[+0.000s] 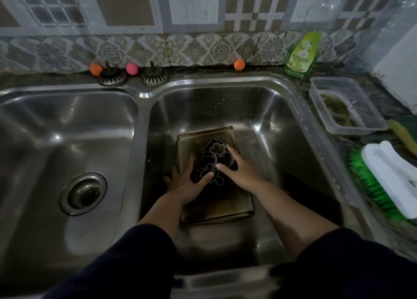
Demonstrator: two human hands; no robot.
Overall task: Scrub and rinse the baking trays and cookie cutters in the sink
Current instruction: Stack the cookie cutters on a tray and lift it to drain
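Dark sleeves nearest; steel sink, patterned wall tiles.

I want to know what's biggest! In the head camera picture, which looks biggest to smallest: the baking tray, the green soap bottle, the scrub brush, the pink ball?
1. Baking tray, clearly largest.
2. Scrub brush, though it is partly cut off and nearer the camera, so unsure.
3. Green soap bottle, farther back, so unsure too.
4. Pink ball, clearly smallest.
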